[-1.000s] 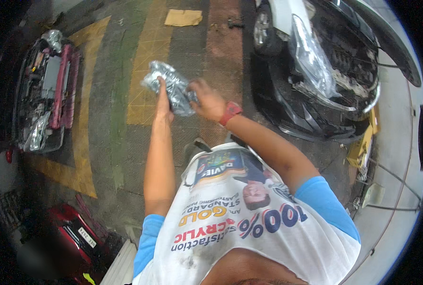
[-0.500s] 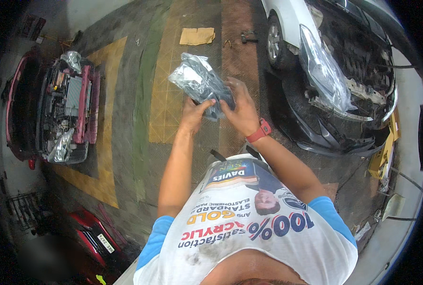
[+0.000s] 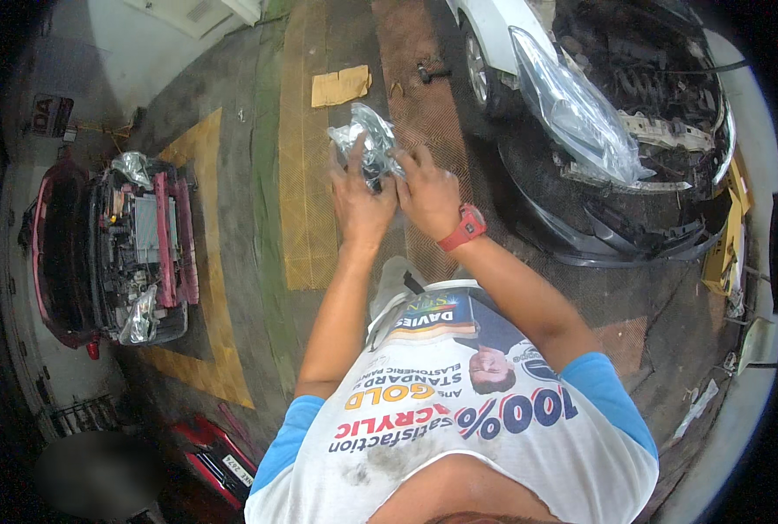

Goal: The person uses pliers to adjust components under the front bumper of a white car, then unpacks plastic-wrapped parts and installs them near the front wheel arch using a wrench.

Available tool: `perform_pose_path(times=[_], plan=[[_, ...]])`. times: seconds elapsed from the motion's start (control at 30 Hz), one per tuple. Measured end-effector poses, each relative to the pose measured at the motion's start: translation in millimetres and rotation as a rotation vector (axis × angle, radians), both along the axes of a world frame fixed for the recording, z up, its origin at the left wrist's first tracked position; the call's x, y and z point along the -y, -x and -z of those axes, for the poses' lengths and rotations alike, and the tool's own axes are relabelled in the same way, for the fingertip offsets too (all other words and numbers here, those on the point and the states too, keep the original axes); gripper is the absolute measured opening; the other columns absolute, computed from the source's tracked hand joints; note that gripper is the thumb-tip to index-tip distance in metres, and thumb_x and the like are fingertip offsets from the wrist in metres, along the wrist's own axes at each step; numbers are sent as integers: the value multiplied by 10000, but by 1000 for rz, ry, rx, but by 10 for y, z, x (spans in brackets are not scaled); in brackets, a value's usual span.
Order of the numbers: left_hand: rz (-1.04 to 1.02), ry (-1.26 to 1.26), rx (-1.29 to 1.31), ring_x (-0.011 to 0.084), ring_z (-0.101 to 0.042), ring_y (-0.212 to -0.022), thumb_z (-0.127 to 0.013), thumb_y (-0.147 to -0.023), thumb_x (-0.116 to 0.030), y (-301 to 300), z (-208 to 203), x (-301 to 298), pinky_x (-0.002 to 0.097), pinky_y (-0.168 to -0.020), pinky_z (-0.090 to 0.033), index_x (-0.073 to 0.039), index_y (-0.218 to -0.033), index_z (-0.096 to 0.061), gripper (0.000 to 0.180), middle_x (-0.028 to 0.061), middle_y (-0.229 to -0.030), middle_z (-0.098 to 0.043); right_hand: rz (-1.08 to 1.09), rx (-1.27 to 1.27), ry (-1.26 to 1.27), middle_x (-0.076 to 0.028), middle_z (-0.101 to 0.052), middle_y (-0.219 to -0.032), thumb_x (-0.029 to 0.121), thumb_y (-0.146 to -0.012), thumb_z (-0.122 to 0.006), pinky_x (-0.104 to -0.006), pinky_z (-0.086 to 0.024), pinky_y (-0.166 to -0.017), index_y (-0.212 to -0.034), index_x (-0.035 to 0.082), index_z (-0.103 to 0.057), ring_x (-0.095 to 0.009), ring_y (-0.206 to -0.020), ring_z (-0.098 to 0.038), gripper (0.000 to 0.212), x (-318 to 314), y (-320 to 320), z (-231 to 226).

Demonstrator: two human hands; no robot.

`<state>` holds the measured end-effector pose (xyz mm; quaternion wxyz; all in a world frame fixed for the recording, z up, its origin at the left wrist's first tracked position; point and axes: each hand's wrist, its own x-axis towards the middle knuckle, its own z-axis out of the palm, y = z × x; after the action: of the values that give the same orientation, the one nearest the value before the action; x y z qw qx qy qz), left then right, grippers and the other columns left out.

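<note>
A dark part wrapped in shiny clear plastic (image 3: 371, 135) is held out in front of my body, above the floor. My left hand (image 3: 360, 203) grips its near left side, with the fingers laid over the wrapping. On the near right side, my right hand (image 3: 431, 196) has bent fingers on the plastic, and a red watch (image 3: 469, 225) is on that wrist. Both hands almost meet at the package's near end. The part's exact kind is hidden by the crumpled plastic and my fingers.
A white car (image 3: 485, 26) with its front stripped stands at right, a plastic-wrapped headlight (image 3: 572, 109) at its corner. Below lies a dark bumper (image 3: 616, 244). At left is a red car's opened front (image 3: 166, 240). Flattened cardboard (image 3: 341, 86) and a dark tool (image 3: 427, 73) lie ahead.
The wrapped part has turned and sits more end-on, showing less of its dark side. My left hand's fingers have moved over its top. The whole view has shifted slightly.
</note>
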<state>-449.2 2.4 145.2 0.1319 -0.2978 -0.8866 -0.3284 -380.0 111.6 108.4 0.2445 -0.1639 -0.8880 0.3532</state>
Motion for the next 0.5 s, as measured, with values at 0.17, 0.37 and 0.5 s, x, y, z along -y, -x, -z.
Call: perform_pose_path(times=[0.17,0.37,0.5], plan=[[87,-22,24,507,-500,-1264,-725,-772,-142,112,7,-161,489,-998,-493,-85,-1182,-675,418,335,-1465,-385,56,-33,-45,-135,-589,-1036,196,-857,-673,-536,-514,-641,-1150,151,-599,-396,-765,-664,306,-148,76,81],[153,125,59,464,-602,-1147,-735,-799,-178,171,-100,-272,497,-926,-524,-59,-1119,-675,347,292,-1460,-430,17,13,-155,-135,-621,-953,163,-840,-656,-541,-505,-644,-1029,124,-598,-395,-757,-662,202,-436,213,49],[175,340,69,454,-655,-1003,-727,-782,-158,184,-207,-345,511,-852,-540,-57,-1105,-662,346,259,-1388,-510,-33,75,-275,-140,-654,-892,141,-823,-635,-541,-507,-645,-998,85,-598,-398,-744,-661,188,-471,217,56]])
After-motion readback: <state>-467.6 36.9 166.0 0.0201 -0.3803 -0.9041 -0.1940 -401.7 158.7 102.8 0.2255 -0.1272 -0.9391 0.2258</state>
